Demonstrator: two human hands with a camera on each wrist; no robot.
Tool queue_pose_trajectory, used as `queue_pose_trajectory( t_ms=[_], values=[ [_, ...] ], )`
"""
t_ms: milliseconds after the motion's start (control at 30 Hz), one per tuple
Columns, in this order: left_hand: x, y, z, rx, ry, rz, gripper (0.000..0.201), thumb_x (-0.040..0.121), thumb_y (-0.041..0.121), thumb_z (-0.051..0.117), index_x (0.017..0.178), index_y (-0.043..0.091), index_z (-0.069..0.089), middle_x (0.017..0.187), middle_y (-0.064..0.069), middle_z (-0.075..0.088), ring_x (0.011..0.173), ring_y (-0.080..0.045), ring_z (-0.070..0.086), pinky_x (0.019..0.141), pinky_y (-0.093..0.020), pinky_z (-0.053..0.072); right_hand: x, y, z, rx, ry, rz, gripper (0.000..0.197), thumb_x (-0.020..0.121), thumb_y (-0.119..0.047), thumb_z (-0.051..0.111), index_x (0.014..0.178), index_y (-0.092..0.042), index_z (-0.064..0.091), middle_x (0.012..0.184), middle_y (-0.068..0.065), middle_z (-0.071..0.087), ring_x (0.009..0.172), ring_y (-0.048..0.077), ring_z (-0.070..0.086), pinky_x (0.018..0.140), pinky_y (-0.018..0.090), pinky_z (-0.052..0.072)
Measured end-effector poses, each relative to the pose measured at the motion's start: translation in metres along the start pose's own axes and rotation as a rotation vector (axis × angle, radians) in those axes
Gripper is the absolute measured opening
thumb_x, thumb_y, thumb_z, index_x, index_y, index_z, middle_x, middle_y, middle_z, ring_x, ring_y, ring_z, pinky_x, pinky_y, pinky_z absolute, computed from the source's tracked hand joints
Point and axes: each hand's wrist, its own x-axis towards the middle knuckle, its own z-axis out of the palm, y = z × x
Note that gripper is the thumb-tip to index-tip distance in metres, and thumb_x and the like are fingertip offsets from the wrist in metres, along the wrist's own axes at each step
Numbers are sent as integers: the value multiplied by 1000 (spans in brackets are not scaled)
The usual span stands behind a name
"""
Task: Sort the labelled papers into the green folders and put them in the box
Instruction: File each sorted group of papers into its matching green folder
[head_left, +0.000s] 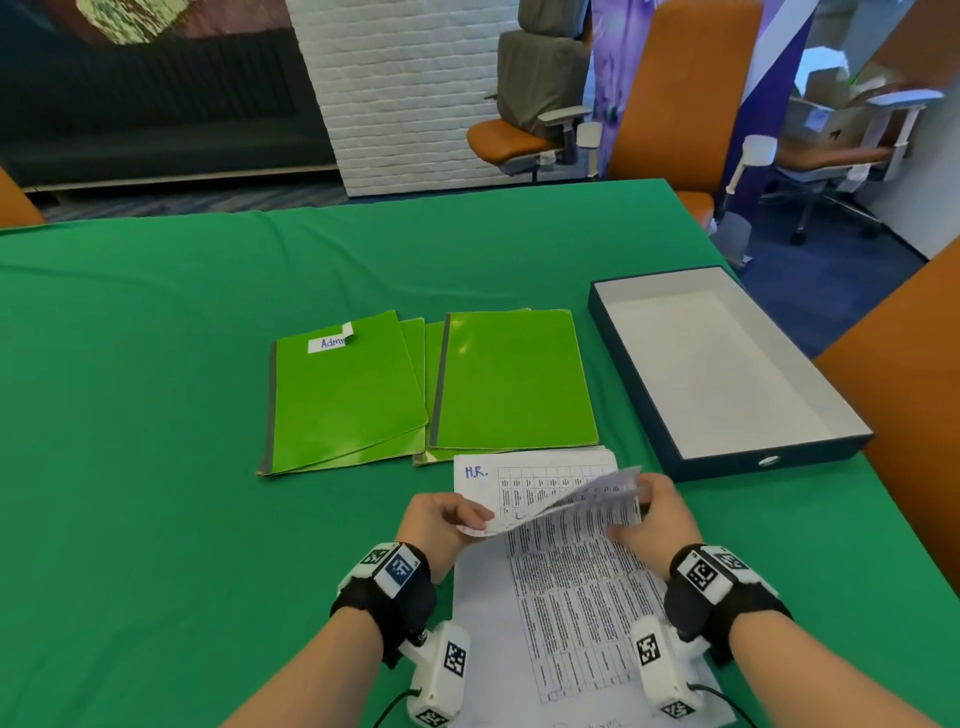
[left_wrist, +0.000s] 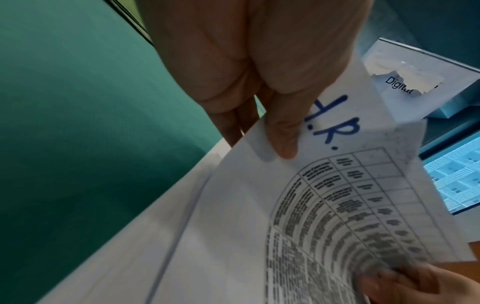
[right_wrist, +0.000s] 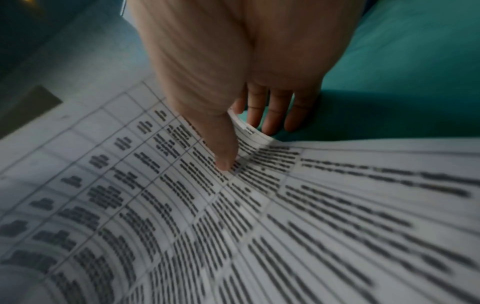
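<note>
The green-clothed table (head_left: 156, 415) carries everything. At its right edge the shallow dark-blue box with a white inside (head_left: 727, 374) lies open, I'd guess waiting for filled folders. The glossy green folders (head_left: 426, 389) sit shut in two fanned piles, one tagged "Adm…". Nearest, the stack of white printed table sheets (head_left: 571, 597) lies flat; its top sheet marked "H.R." (left_wrist: 337, 185) is lifted, likely to read the label. Left hand (head_left: 441, 519) pinches its corner under the thumb; right hand (head_left: 654, 514) pinches the opposite edge, thumb pressed on top.
</note>
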Motion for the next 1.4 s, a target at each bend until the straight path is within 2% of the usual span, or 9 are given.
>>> queue_pose_trajectory(
  t_ms=[133, 233, 333, 433, 600, 767, 900, 1167, 1400],
  values=[
    [-4, 2, -3, -44, 14, 17, 45, 67, -33, 46, 43, 4, 55, 60, -6, 68, 58, -11, 65, 54, -18, 52, 0, 4, -3, 224, -32, 25, 72, 73, 3, 75, 134, -10, 39, 119, 13, 56, 94, 25, 58, 76, 32, 53],
    [-6, 2, -6, -64, 45, 2, 32, 69, -27, 59, 58, 3, 53, 65, -10, 67, 65, -20, 65, 57, -23, 56, 0, 8, -5, 134, 43, -57, 15, 78, -1, 70, 82, -14, 62, 84, 7, 65, 80, 25, 61, 75, 37, 53],
    [-8, -2, -10, 61, 53, -38, 32, 68, -3, 77, 83, 14, 54, 85, -12, 69, 79, -26, 68, 68, -36, 58, -3, 10, -6, 210, 55, -132, 25, 82, 4, 62, 65, -14, 63, 71, 4, 65, 73, 23, 58, 68, 33, 49],
    [-11, -4, -9, 141, -13, -60, 31, 72, 8, 77, 90, 29, 63, 91, -8, 70, 85, -23, 68, 79, -38, 56, -10, 5, -12, 280, 32, -165, 26, 85, 8, 55, 73, -12, 64, 77, 3, 66, 75, 17, 59, 66, 26, 44],
    [-11, 4, -1, 10, 20, -108, 18, 70, 7, 79, 79, 21, 71, 86, 0, 73, 80, -18, 71, 78, -38, 57, -15, 2, -16, 274, -142, -148, 23, 82, -4, 67, 96, -22, 62, 92, -11, 65, 84, -1, 60, 76, 22, 52],
    [3, -11, 1, 322, 132, -112, 26, 89, 38, 57, 93, 14, 65, 87, -4, 67, 79, -24, 63, 75, -41, 56, -5, 16, -15, 116, -5, -40, 19, 85, -6, 65, 102, -11, 66, 109, 5, 69, 96, 20, 64, 91, 38, 50],
    [11, -20, 4, 468, 141, -185, 34, 82, 24, 68, 112, 15, 55, 93, -1, 61, 81, -18, 55, 72, -26, 45, -4, 23, -17, 124, -4, 19, 19, 86, -7, 64, 105, -10, 65, 112, 7, 68, 91, 19, 61, 87, 35, 49],
    [14, -16, 5, 485, 111, -263, 50, 65, 22, 83, 101, 21, 48, 82, 3, 57, 68, -10, 53, 52, -22, 39, -10, 22, -28, 266, -33, -60, 23, 85, -1, 62, 86, -24, 62, 91, -4, 67, 93, 19, 62, 89, 36, 46],
    [10, -16, 1, 404, 55, -126, 24, 69, 23, 81, 84, 23, 62, 82, 1, 58, 74, -16, 55, 68, -23, 44, -4, 17, -31, 360, 13, -31, 28, 87, -2, 60, 113, -13, 61, 109, 3, 67, 101, 21, 61, 93, 39, 46]
  ],
)
